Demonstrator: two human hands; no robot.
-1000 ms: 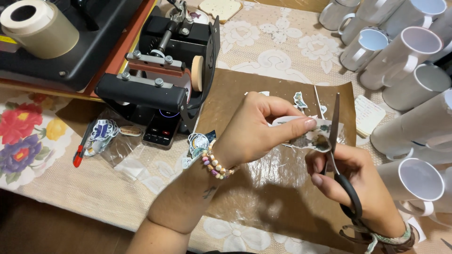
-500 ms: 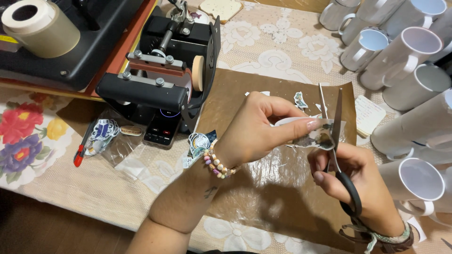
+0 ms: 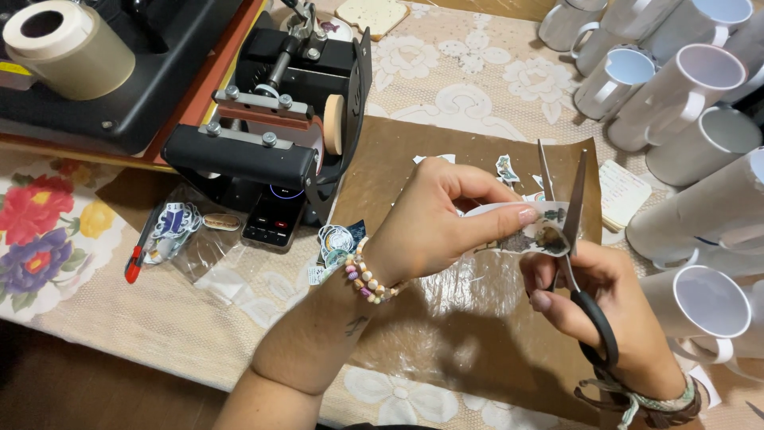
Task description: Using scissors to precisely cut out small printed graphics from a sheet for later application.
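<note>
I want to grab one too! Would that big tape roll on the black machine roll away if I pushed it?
Probably not as it stands: the tape roll seems to rest on a flat end, hole up, so it would likely slide. Tipped onto its round side, it could roll. It looks thickly wound, so maybe heavy for its size.

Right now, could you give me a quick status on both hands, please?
Left hand pinching printed paper. Right hand holding scissors, blades open around paper. Mugs close right.
</note>
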